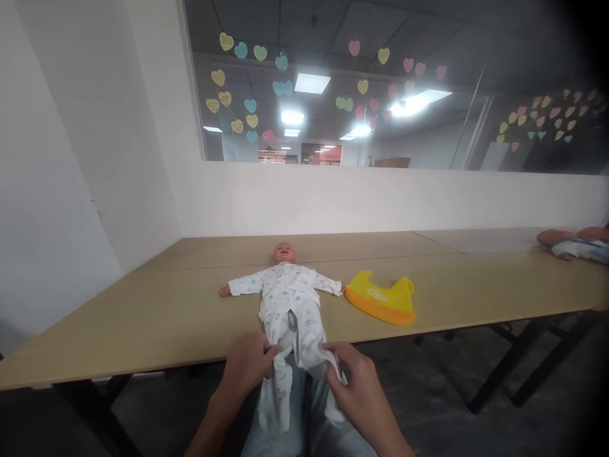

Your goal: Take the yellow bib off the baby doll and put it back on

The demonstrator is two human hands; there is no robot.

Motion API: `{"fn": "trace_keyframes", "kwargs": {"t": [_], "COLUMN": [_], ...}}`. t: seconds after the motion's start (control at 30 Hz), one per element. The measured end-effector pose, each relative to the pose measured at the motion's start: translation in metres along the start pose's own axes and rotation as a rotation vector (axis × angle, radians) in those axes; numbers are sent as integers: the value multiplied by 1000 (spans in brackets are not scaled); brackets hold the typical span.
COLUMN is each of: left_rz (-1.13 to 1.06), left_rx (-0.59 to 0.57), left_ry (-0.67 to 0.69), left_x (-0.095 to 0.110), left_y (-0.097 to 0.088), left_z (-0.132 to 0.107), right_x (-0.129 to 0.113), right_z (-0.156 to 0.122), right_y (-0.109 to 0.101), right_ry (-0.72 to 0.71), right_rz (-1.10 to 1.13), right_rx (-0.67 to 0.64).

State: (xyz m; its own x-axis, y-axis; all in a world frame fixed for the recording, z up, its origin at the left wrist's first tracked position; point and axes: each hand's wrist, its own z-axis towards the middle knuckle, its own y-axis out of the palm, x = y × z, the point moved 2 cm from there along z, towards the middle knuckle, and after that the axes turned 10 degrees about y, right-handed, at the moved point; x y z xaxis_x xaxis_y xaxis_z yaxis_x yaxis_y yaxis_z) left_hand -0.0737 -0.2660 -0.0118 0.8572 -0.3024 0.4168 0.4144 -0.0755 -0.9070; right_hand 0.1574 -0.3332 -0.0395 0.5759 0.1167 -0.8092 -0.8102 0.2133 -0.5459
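Observation:
A baby doll [287,285] in white patterned pyjamas lies on its back on the wooden table [143,317], arms spread, head toward the wall. Its trouser legs hang over the table's near edge. My left hand [247,367] is closed on the left trouser leg [278,393]. My right hand [359,387] pinches the fabric of the right trouser leg [318,343]. A yellow silicone bib [381,298] lies on the table just right of the doll's arm.
A second doll [573,244] lies at the table's far right end. A white wall and a window with paper hearts rise behind the table. Black table legs [504,374] and a grey floor show below the near edge.

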Motion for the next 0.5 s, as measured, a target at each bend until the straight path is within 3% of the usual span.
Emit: {"fn": "trace_keyframes", "kwargs": {"t": [0.17, 0.33, 0.43, 0.5], "left_rz": [-38, 70, 83, 25], "left_rx": [131, 217, 242, 229], "left_ry": [-24, -4, 42, 80], "left_x": [15, 26, 28, 28], "left_y": [-17, -13, -6, -7], "left_z": [1, 2, 0, -4], "right_x": [-11, -39, -41, -39], "right_z": [-8, -11, -6, -2], "right_y": [11, 28, 45, 45], "right_ry": [-25, -153, -221, -258], "right_rz": [-264, -218, -232, -190], "right_rx": [-142, -112, -147, -153]}}
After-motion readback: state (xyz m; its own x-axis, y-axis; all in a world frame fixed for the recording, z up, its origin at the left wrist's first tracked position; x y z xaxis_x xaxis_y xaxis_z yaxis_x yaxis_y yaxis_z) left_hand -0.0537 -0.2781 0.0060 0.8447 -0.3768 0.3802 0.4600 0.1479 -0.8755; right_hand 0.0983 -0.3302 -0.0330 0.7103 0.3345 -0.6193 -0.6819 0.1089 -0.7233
